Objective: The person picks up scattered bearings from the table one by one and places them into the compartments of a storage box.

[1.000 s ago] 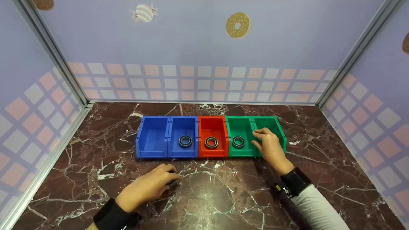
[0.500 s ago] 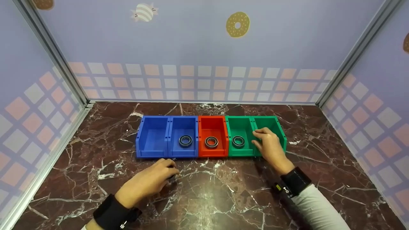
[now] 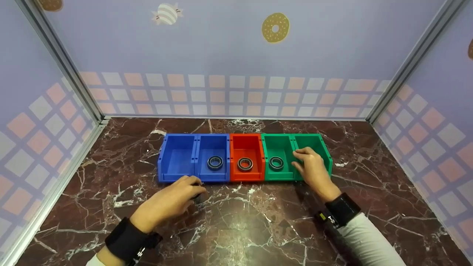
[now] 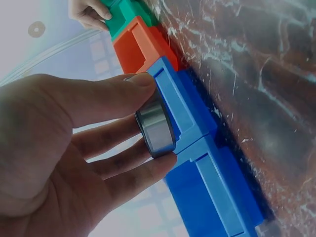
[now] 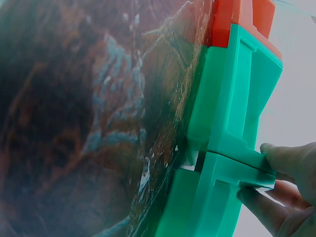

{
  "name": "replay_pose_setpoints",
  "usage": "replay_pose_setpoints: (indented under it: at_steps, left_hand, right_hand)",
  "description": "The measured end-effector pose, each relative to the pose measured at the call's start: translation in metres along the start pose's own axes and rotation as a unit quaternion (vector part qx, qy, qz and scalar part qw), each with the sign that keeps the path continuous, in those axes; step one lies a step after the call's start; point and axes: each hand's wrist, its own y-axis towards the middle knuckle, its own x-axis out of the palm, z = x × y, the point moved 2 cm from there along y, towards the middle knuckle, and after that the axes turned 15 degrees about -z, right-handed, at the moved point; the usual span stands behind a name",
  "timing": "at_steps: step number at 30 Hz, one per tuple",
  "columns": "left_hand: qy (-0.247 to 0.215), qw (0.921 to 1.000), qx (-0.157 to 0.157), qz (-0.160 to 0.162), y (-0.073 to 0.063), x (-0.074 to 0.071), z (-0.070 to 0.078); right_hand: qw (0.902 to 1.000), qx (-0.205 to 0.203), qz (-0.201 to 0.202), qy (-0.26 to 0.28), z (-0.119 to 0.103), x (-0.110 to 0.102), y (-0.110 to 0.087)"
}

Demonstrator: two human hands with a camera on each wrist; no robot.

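Note:
In the left wrist view, my left hand (image 4: pixel 84 133) pinches a ball bearing (image 4: pixel 157 129) between thumb and fingertips, its shiny outer ring turned to the camera. From the head view, that left hand (image 3: pixel 170 199) is at the front edge of the blue bins. My right hand (image 3: pixel 314 170) is over the two green bins; its thumb and fingers grip their adjoining side walls (image 5: pixel 237 165). One bearing each lies in the right blue bin (image 3: pixel 215 169), the red bin (image 3: pixel 245 170) and the left green bin (image 3: pixel 276 169).
The bins stand side by side in a row on a dark red marble-patterned table (image 3: pixel 236 221). The left blue bin (image 3: pixel 177 159) holds nothing visible. Lilac panels (image 3: pixel 221 44) with metal corner posts (image 3: pixel 63 62) enclose the back and sides.
My left hand has moved away from me with the bearing, up to the front of the blue bins. The right hand and the bearings in the bins have stayed put.

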Motion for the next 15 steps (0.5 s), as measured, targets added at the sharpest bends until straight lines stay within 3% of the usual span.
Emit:
replay_pose_setpoints:
  at_steps: [15]
  left_hand:
    - [0.026,0.9991,0.0,0.035,0.001,-0.018,-0.014]
  right_hand:
    - [1.0,0.005,-0.007,0.001,-0.001,0.0,-0.001]
